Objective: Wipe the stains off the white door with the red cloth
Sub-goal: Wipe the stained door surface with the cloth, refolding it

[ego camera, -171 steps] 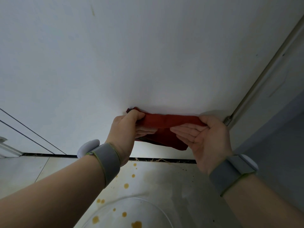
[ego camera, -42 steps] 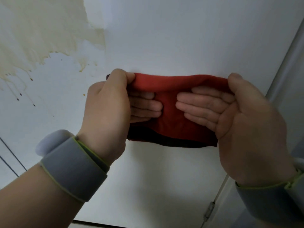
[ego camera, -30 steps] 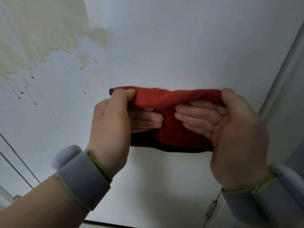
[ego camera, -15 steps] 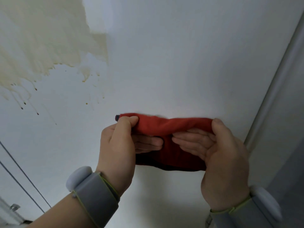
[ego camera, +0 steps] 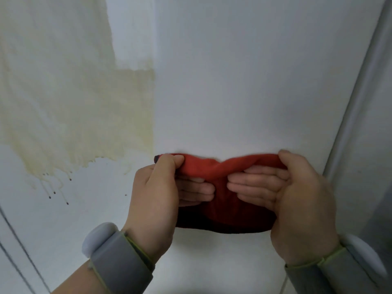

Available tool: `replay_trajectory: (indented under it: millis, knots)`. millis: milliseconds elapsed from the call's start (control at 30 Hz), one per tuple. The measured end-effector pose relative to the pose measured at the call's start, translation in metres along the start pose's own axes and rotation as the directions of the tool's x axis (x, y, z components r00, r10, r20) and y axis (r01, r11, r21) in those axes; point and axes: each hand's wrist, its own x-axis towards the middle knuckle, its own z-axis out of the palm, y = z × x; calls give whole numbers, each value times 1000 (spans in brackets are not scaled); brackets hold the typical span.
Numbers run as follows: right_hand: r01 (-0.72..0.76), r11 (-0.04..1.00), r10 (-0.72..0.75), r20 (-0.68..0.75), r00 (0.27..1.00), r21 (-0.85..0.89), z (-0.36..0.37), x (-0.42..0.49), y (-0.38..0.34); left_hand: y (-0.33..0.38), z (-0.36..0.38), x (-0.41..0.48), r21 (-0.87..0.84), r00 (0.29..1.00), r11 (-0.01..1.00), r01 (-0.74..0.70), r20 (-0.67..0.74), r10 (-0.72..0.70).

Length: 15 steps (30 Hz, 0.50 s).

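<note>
1. Hands hold the red cloth (ego camera: 212, 166) in the lower middle of the frame, against the white door (ego camera: 244, 81). The left hand (ego camera: 154, 200) and the right hand (ego camera: 301, 200) each have a tight grip on it, thumbs over its top edge, fingers curled in front.
2. Two hands pull it wide, I think so one rub cleans more.
3. A big yellow stain (ego camera: 70, 115) fills the upper left, with dark drips (ego camera: 54, 192) under it. The cloth sits just beside its lower right edge.
4. A grey frame (ego camera: 364, 102) runs down the right side. Nothing blocks the way to the stain.
</note>
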Motion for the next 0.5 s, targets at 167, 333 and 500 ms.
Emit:
replay_trajectory:
  millis: [167,333,500]
  knots:
    - [-8,1000,7,60,998,18,19,13,-76,69,26,13,35,997,998,-60,45,59]
    - [3,1000,-3,69,998,7,36,23,-131,128,47,25,106,991,988,-111,87,102]
    - [34,999,-33,38,999,-26,36,22,-138,138,51,21,117,989,985,-127,89,117]
